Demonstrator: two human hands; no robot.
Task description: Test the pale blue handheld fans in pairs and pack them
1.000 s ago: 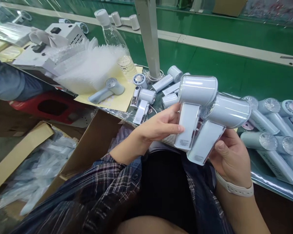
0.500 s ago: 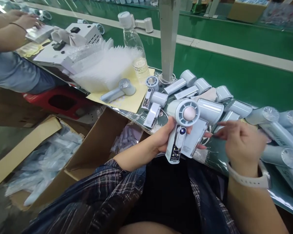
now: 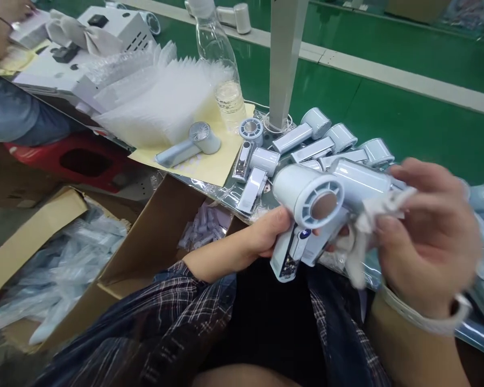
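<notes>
My left hand (image 3: 262, 234) is wrapped round two light blue handheld fans at their handles. The nearer handheld fan (image 3: 294, 188) has a ringed grille turned toward me and a small lit display on its handle. Behind it, the second handheld fan (image 3: 361, 180) points its round head to the right. My right hand (image 3: 431, 242), somewhat blurred, pinches a crumpled white cloth (image 3: 365, 223) close to the second fan's head. Whether the cloth presses on that head, I cannot tell. Past my hands, more handheld fans (image 3: 317, 123) lie on the bench.
A metal post (image 3: 286, 64) rises from the bench beside a plastic bottle (image 3: 229, 97). White foam sheets (image 3: 165, 102) and one wrapped fan (image 3: 204, 138) rest on yellow paper (image 3: 221, 172). Cardboard boxes (image 3: 145, 231) stand below the edge at left. A co-worker's arm (image 3: 8, 107) shows at far left.
My right hand has picked up the cloth that lay among the fans and brought it to the held fans. The nearer fan has turned slightly in my left hand. The view has shifted a little.
</notes>
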